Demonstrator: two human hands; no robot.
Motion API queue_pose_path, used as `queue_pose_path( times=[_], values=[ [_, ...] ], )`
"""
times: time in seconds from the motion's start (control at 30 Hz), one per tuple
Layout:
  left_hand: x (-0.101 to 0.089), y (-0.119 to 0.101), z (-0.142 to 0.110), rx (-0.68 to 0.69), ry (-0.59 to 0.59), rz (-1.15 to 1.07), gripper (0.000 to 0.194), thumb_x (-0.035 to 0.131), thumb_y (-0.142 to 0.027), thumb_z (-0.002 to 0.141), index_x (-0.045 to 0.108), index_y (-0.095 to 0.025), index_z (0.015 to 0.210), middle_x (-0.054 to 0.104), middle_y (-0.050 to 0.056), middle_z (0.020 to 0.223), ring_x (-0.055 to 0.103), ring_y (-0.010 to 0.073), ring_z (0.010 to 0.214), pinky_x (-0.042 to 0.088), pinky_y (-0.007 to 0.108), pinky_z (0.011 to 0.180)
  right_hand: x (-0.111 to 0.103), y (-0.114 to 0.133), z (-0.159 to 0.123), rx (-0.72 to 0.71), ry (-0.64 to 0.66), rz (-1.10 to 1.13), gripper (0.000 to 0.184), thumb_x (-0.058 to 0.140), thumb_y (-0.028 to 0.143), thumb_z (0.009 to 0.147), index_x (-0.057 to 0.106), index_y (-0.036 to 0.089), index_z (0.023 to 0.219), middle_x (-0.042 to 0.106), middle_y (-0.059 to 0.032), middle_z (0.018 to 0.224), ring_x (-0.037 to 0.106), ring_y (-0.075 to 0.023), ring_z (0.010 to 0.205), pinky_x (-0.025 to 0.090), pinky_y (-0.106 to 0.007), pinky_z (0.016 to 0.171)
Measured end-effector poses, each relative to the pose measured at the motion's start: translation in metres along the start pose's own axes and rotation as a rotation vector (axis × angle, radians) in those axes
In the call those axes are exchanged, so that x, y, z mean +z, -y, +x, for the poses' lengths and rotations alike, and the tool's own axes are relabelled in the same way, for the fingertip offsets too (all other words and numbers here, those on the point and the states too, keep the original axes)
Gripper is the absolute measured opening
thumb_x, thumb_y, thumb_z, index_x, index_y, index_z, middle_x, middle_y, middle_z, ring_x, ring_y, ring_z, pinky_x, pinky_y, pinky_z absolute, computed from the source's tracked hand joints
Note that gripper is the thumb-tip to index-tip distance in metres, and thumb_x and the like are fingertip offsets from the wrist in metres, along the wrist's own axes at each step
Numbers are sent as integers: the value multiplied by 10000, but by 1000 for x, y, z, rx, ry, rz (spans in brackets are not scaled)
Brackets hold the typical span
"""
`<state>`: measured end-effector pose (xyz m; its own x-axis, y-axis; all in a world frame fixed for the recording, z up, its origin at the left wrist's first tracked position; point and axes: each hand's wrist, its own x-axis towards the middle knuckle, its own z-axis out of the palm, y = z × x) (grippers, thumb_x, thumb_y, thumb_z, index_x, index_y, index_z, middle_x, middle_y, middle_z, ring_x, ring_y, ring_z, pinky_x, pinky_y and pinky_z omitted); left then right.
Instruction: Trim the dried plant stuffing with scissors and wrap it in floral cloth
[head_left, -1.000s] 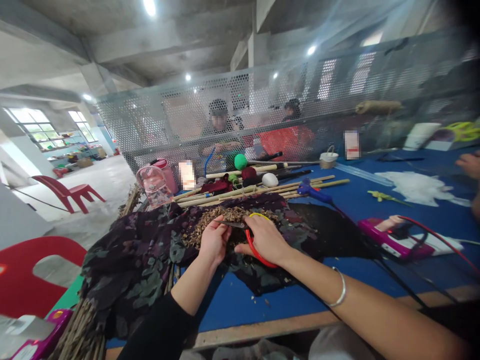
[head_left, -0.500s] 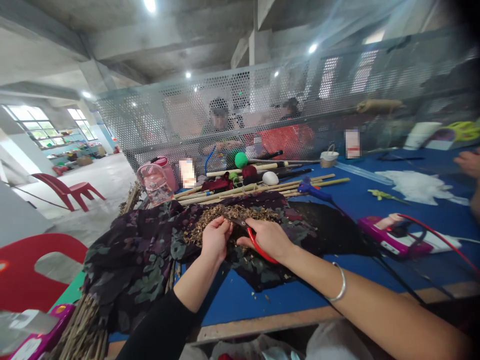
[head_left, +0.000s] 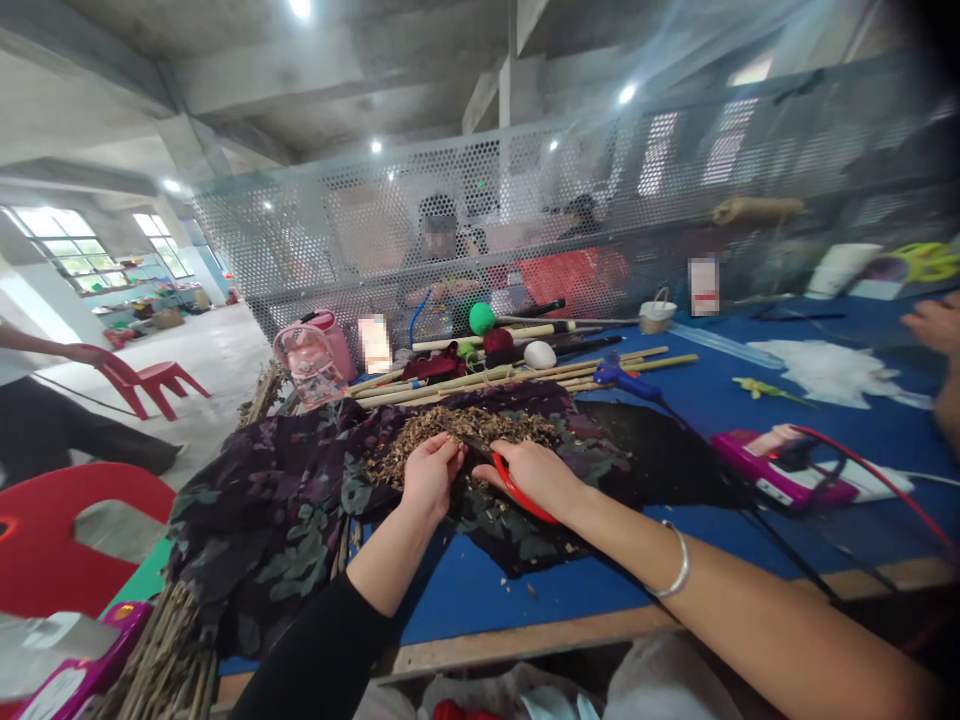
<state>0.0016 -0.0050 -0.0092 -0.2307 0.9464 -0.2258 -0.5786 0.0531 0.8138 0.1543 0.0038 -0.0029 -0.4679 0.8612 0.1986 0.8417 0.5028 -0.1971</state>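
Note:
My right hand [head_left: 536,475] is closed round the red handles of a pair of scissors [head_left: 517,492], whose dark blades point left toward my other hand. My left hand [head_left: 433,470] is pinched just at the blade tips; the small piece between its fingers is too hidden to name. Beneath both hands lies a heap of brown dried plant bits [head_left: 420,428], spread on a dark flowered cloth [head_left: 292,540].
Bamboo sticks [head_left: 480,385], a blue glue gun [head_left: 626,378] and a pink bag [head_left: 315,355] lie behind the heap. A purple power strip [head_left: 780,480] stands right; bundled stems [head_left: 161,650] lie at lower left. Another person's hand [head_left: 934,325] is at the right edge.
A person has come into view at the far left, with a hand on the red chair. My hands stay nearly in place; the scissors' handles look slightly closer together.

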Motion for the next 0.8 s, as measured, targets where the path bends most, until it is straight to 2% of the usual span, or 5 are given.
queue_pose_path(
  times=[0.13,0.33,0.67,0.8],
  values=[
    [0,1,-1,5,22,10,80,642,-43,620,592,-100,646,599,6,603,545,39,518,438,124,519,-4,4,-1,-6,16,0,562,358,686,796,570,189,945,684,-110,798,657,-252,769,434,-293,642],
    [4,4,-7,28,69,51,166,716,-120,505,566,-112,576,590,-9,576,557,58,542,441,153,557,-6,4,0,-63,-74,65,611,469,681,741,536,156,1048,655,-132,912,622,-259,883,442,-310,723],
    [3,4,-7,-13,28,93,159,714,-111,502,572,-122,573,592,-8,573,559,63,541,439,164,559,-1,-2,0,-40,-18,-10,587,368,718,763,559,197,952,685,-102,794,657,-265,779,434,-306,641],
    [3,2,-7,-26,30,92,115,697,-86,554,612,-106,629,617,13,615,565,56,540,443,146,540,-2,0,0,-22,-11,-53,602,317,725,776,571,194,900,684,-115,762,662,-267,746,433,-304,615]
  ],
)
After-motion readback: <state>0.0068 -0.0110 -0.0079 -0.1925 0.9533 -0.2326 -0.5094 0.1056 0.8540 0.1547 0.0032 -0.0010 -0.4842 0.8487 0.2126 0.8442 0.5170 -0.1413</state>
